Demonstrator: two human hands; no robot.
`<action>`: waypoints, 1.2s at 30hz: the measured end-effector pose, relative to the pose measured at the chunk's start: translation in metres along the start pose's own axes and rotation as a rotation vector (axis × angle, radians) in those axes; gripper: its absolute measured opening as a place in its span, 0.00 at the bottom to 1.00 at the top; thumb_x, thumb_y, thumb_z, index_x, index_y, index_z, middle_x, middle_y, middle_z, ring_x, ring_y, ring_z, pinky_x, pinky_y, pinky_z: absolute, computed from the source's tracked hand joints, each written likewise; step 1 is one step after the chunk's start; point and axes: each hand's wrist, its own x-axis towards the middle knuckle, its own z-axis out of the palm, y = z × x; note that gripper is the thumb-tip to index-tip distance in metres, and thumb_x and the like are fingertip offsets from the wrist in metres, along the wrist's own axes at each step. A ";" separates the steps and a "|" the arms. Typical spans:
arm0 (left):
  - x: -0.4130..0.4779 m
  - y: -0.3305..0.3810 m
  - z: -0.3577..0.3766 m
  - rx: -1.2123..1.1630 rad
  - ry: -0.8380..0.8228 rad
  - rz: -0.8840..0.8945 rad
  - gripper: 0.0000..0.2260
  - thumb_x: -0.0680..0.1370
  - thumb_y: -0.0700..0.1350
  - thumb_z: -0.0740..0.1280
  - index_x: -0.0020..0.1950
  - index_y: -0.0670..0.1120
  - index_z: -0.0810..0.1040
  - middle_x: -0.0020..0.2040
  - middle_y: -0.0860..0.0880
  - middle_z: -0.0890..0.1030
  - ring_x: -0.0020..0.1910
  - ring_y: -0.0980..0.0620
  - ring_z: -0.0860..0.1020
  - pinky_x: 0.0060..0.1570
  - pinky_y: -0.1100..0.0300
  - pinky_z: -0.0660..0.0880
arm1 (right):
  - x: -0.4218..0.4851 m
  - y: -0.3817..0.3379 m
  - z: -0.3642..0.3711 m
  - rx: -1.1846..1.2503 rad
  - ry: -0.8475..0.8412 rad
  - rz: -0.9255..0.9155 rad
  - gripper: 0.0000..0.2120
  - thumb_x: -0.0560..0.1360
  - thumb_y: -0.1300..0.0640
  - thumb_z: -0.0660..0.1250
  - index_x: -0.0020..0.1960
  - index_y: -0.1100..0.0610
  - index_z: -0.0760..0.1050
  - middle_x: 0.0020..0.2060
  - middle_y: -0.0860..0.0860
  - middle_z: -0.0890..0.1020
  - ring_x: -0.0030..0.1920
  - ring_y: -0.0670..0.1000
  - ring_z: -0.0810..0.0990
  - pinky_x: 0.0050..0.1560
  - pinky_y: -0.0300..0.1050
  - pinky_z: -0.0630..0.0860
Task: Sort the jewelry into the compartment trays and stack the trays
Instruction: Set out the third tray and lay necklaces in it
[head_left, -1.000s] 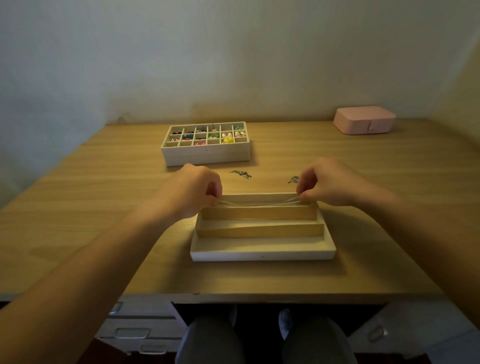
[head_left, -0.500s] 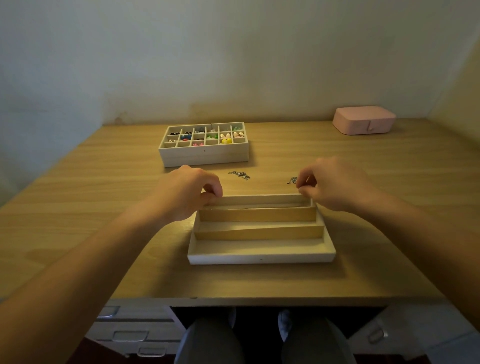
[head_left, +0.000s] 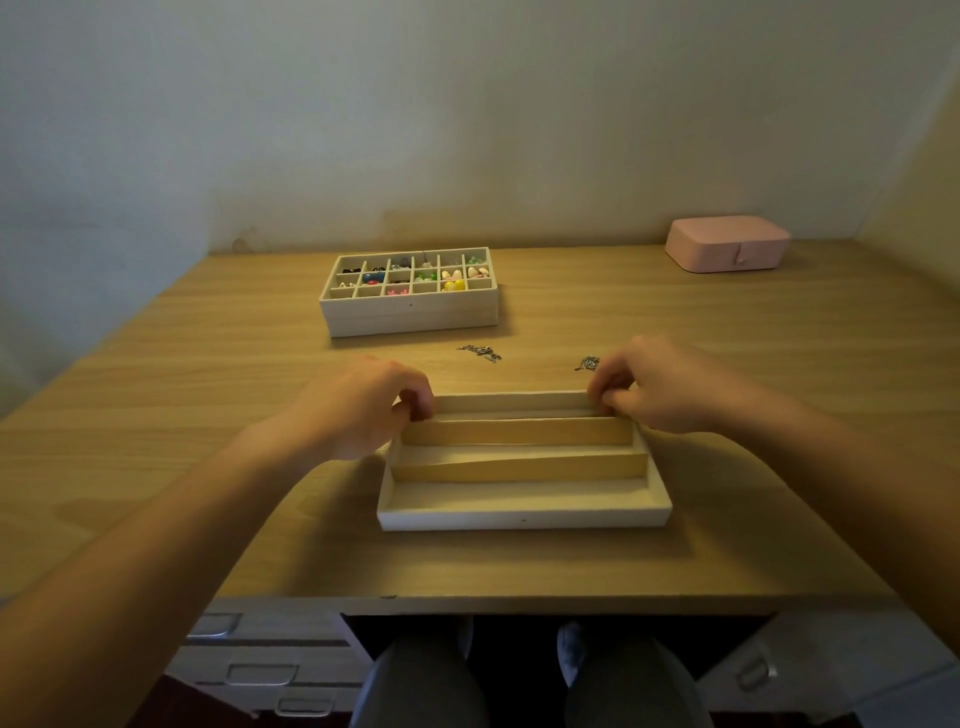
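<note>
Surface (head_left: 182, 415) of pale wood grain fills most of the view, with drawers (head_left: 260, 670) below its front edge. A long cream tray (head_left: 519, 519) sits near that edge, split lengthwise into three slots by two tan dividers. Further back and to the left stands a grid tray (head_left: 410, 314), its small cells holding coloured beads and earrings. A closed pink box (head_left: 727, 244) rests at the far right, well apart from both. The left grip (head_left: 358, 410) is at the left end of the long tray's far slot and the right grip (head_left: 665, 387) at its right end, each with fingers curled and thumb meeting fingertip at the rim. A fine pale line runs along that slot between them, but I cannot tell whether either pinches anything. Two small silver chains lie loose between the trays: one chain (head_left: 480, 353) near the middle, the other chain (head_left: 588, 362) just beside the right grip.
</note>
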 end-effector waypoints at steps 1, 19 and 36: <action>0.000 -0.001 0.000 -0.027 0.015 -0.010 0.12 0.78 0.40 0.66 0.49 0.57 0.83 0.44 0.62 0.80 0.40 0.60 0.74 0.43 0.60 0.73 | 0.000 0.000 -0.001 0.032 0.010 -0.009 0.12 0.79 0.59 0.67 0.47 0.42 0.81 0.43 0.40 0.82 0.48 0.43 0.81 0.50 0.40 0.78; -0.015 0.005 0.006 0.019 0.017 -0.032 0.04 0.72 0.45 0.74 0.39 0.54 0.83 0.48 0.58 0.78 0.43 0.58 0.75 0.42 0.61 0.72 | -0.008 0.007 0.008 -0.164 -0.045 -0.080 0.12 0.71 0.59 0.73 0.38 0.43 0.76 0.39 0.43 0.81 0.41 0.46 0.80 0.45 0.53 0.80; 0.024 0.021 -0.025 -0.218 0.088 -0.040 0.06 0.77 0.54 0.71 0.48 0.54 0.82 0.48 0.60 0.81 0.45 0.60 0.77 0.42 0.58 0.73 | 0.025 0.023 -0.014 0.159 0.187 0.045 0.05 0.80 0.55 0.68 0.50 0.50 0.83 0.44 0.45 0.83 0.44 0.44 0.79 0.44 0.41 0.76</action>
